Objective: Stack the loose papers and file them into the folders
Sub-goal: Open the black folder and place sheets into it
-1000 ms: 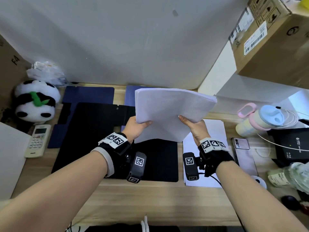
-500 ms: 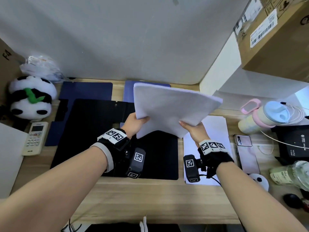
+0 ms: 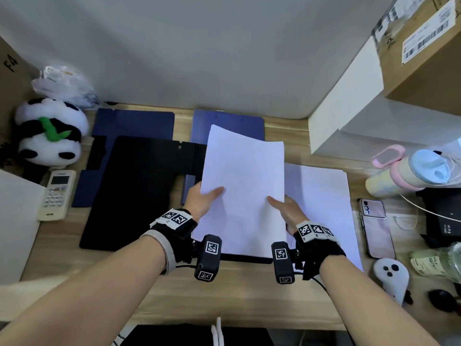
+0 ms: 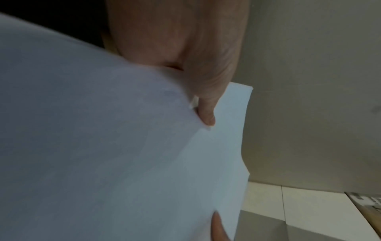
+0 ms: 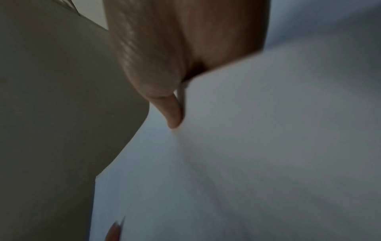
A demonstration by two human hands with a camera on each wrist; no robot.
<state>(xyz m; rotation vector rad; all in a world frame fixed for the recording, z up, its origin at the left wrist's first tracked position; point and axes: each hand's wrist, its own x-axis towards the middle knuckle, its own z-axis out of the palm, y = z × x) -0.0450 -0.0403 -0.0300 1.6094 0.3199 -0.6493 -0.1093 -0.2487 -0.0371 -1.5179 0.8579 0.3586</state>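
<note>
A stack of white papers [image 3: 244, 186] is held upright-long over the open black folder [image 3: 139, 193] on the desk. My left hand [image 3: 203, 199] grips the stack's left edge, thumb on top. My right hand [image 3: 283, 208] grips its right edge the same way. Both wrist views show a thumb [image 4: 206, 112] [image 5: 173, 114] pressed on the paper [image 4: 123, 163] [image 5: 247, 163]. More white sheets [image 3: 321, 206] lie flat on the desk to the right. Two blue folders [image 3: 134, 123] [image 3: 229, 123] lie at the back, partly under the black one and the stack.
A panda plush [image 3: 50, 133] and a remote [image 3: 57, 196] sit at the left. On the right are a phone [image 3: 376, 228], a pastel bottle [image 3: 409, 176], a white controller [image 3: 391, 275], a dark device and cardboard boxes [image 3: 424, 58]. The desk's front edge [image 3: 224, 320] is near me.
The paper stack has turned from landscape, tilted up towards me, to portrait and has come down flatter over the black folder. Both hands kept their hold.
</note>
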